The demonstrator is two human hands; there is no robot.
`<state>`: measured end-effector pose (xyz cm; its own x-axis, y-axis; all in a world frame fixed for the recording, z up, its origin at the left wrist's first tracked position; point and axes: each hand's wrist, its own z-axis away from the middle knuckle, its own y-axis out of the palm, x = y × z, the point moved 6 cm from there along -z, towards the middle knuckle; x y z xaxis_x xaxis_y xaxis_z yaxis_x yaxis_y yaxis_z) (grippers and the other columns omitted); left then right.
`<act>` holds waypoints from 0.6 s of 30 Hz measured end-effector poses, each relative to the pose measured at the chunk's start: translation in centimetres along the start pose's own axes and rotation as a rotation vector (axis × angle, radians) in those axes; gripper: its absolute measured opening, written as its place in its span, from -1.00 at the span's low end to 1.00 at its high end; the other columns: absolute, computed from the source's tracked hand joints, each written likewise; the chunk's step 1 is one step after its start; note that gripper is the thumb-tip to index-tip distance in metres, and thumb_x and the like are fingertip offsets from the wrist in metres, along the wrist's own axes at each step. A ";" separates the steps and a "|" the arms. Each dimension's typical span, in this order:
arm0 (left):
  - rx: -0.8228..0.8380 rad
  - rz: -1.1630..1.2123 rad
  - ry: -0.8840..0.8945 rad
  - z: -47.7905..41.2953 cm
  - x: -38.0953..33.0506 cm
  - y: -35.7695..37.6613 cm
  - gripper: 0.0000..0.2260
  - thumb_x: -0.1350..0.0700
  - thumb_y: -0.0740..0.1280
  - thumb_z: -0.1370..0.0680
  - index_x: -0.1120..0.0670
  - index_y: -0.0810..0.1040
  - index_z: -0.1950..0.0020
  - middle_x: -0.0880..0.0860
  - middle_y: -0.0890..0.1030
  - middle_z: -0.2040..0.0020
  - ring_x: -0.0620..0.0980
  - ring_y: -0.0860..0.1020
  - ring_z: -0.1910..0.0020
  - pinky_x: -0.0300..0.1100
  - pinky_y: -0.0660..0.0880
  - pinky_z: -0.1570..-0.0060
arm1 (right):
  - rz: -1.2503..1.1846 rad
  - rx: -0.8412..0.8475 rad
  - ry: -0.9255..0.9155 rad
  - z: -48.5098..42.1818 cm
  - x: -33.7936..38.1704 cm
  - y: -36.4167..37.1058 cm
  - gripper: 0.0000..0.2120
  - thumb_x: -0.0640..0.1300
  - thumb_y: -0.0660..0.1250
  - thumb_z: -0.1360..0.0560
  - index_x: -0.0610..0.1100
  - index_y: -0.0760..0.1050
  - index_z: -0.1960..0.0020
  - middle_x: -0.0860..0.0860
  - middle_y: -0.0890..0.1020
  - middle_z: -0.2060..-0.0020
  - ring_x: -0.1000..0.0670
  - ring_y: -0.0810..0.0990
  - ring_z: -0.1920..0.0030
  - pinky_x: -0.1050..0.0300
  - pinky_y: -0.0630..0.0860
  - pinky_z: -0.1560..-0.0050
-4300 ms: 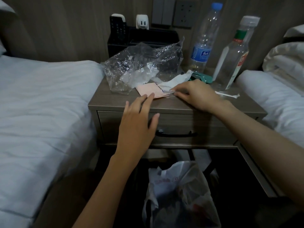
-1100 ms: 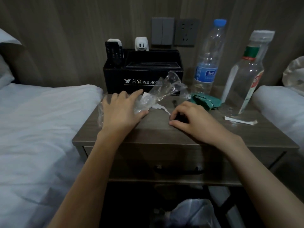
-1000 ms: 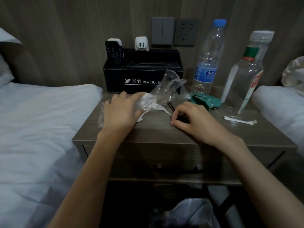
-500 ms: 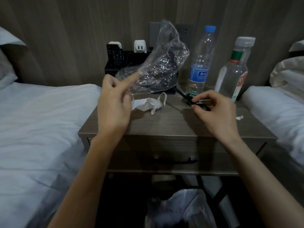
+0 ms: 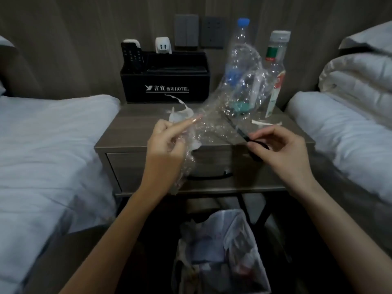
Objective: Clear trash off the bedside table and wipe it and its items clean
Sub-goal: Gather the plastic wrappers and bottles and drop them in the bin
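Here the left hand (image 5: 165, 145) has its grip clamped on the wrap (image 5: 222, 124), held above the counter (image 5: 131, 128), its length slanting up to the right. The right hand (image 5: 282, 149) pinches a thin black item (image 5: 241, 132). The bin (image 5: 220, 251) sits below, between both hands.

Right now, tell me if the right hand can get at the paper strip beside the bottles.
Probably yes: the paper strip lies bare on the table just beyond the right hand, though its fingers pinch a thin black stick.

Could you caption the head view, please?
Left hand holds plastic wrap above the bedside table; right hand pinches a black item.
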<state>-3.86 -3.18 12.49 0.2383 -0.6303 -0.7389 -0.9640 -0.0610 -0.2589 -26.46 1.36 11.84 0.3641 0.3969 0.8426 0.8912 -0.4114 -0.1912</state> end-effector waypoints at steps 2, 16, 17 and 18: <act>0.059 0.007 0.002 1.3 -0.1 0.8 -0.50 0.36 0.19 -0.49 -0.20 0.58 -0.17 -0.04 0.31 0.19 -0.21 0.35 0.27 -0.41 0.38 0.22 | -0.042 0.044 0.062 1.5 -1.0 -0.4 -0.74 -0.45 0.45 -0.37 -0.10 0.56 0.21 0.00 0.68 0.18 0.14 0.64 0.18 0.32 0.53 0.03; 0.588 -0.626 -0.137 9.3 6.7 5.0 -0.76 0.34 0.35 -0.46 0.04 0.73 0.13 -0.09 0.34 0.11 0.01 0.48 0.15 -0.21 0.43 0.11 | 0.224 0.231 0.448 7.9 -10.4 -3.6 -0.67 -0.40 0.51 -0.28 0.04 0.62 0.34 0.03 0.69 0.31 0.04 0.67 0.23 0.04 0.59 0.01; 0.644 -0.669 -0.134 10.1 7.2 5.9 -0.79 0.30 0.37 -0.46 0.02 0.73 0.12 -0.04 0.34 0.07 0.06 0.50 0.11 -0.13 0.47 0.09 | 0.212 0.230 0.451 7.9 -10.3 -3.5 -0.70 -0.40 0.52 -0.28 0.01 0.61 0.33 0.04 0.69 0.32 0.04 0.66 0.24 0.07 0.59 0.03; 0.697 -0.713 -0.152 11.0 7.8 6.8 -0.83 0.25 0.38 -0.48 0.02 0.73 0.09 0.00 0.35 0.03 0.10 0.52 0.08 -0.08 0.49 0.07 | 0.199 0.241 0.454 7.9 -10.1 -3.2 -0.70 -0.41 0.51 -0.28 -0.01 0.60 0.31 0.06 0.69 0.33 0.07 0.65 0.25 0.12 0.58 0.06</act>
<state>-7.26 -0.01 -1.92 0.7918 -0.5149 -0.3285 -0.3180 0.1116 -0.9415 -30.86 5.17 0.00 0.4264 -0.0850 0.9006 0.8730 -0.2221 -0.4343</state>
